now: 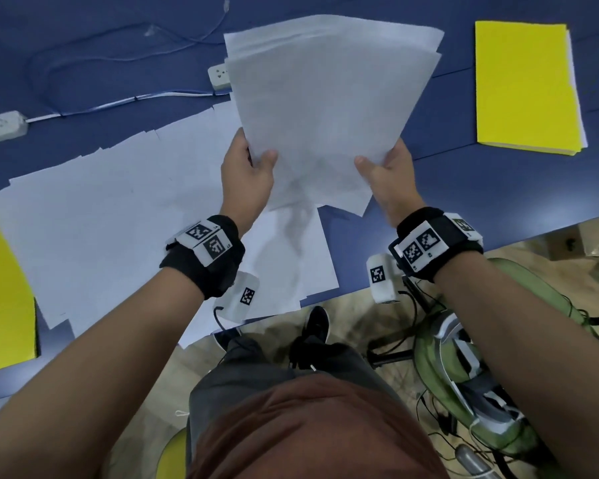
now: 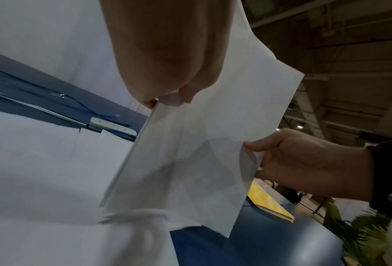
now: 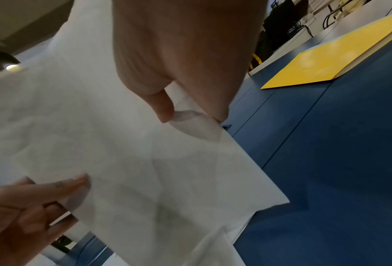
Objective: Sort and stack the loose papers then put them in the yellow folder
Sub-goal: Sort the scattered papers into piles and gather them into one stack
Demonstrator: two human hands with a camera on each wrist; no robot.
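Note:
Both hands hold a sheaf of white papers up above the blue table. My left hand pinches its left edge, thumb on top. My right hand pinches the right edge the same way. In the left wrist view the sheaf hangs tilted, with the right hand gripping its far edge. The right wrist view shows thumb and finger clamped on the paper. More loose sheets lie spread over the table below and to the left. A shut yellow folder lies at the far right.
Two white power strips with cables lie at the back left. A second yellow folder sits at the left edge. The table's near edge runs under my wrists; a green chair stands below right.

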